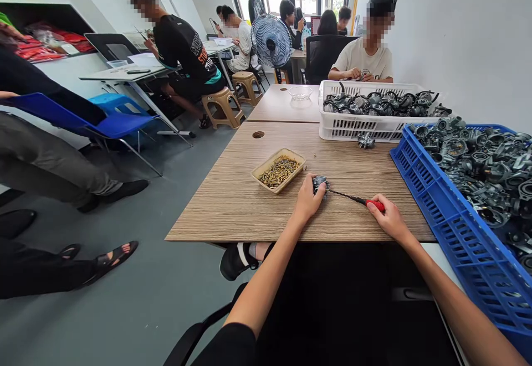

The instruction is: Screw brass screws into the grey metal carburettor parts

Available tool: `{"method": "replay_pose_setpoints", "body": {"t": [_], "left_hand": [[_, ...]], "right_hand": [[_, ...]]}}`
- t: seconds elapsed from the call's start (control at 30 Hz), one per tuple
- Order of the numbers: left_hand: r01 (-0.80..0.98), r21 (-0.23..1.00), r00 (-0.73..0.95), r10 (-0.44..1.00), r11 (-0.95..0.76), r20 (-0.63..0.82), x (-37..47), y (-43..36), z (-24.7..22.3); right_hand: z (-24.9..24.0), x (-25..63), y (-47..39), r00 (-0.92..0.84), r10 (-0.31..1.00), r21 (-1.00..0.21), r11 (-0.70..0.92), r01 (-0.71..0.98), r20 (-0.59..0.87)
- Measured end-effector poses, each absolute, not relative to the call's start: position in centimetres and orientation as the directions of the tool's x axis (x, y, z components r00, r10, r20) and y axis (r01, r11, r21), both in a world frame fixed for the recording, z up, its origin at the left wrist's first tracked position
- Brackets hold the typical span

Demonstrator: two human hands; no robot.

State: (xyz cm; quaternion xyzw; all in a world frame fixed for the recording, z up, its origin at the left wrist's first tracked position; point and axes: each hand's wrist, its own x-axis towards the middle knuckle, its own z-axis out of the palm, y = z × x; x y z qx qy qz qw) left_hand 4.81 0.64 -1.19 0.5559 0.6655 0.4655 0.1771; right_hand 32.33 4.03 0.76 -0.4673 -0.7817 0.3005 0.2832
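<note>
My left hand [310,199] is closed around a small grey metal carburetor [320,180], holding it on the wood-grain table [233,200]. In my right hand [389,217] is a screwdriver [353,197] with a red and black handle, its shaft pointing left. The screwdriver's tip meets the right side of the carburetor; the exact contact spot is too small to make out. Just left of my left hand stands a cream tray [266,184] filled with small brass-coloured parts [280,171]. A couple of tiny pieces lie on the table beyond the carburetor.
A blue crate [440,216] heaped with metal carburetors stands at the right. Behind the table's middle is a white basket [349,129] of similar parts, with one loose carburetor [366,140] before it. A co-worker [369,50] sits opposite. A fan [271,42] stands farther back.
</note>
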Motion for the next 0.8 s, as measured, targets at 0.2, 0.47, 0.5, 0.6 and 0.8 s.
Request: {"method": "replay_pose_setpoints", "body": {"t": [0.2,0.47,0.5,0.6,0.8], "left_hand": [[0.571,0.819,-0.316,0.904,-0.061,0.288,4.74,0.64,-1.24],[0.568,0.821,-0.321,0.907,-0.045,0.273,4.8,0.65,-1.16],[0.569,0.821,-0.323,0.906,-0.044,0.273,4.81,0.66,-1.17],[0.572,0.819,-0.32,0.906,-0.049,0.277,4.79,0.68,-1.22],[0.579,0.814,-0.314,0.907,-0.054,0.283,4.75,0.66,-1.24]], "right_hand": [[0.81,32.27,3.97,-0.395,0.904,-0.738,0.378,0.559,0.164],[0.93,32.2,3.95,-0.391,0.903,-0.728,0.39,0.564,0.18],[0.93,32.2,3.96,-0.392,0.902,-0.727,0.39,0.565,0.18],[0.87,32.21,3.97,-0.391,0.903,-0.728,0.39,0.564,0.18],[0.82,32.16,3.88,-0.386,0.904,-0.738,0.385,0.555,0.182]]}}
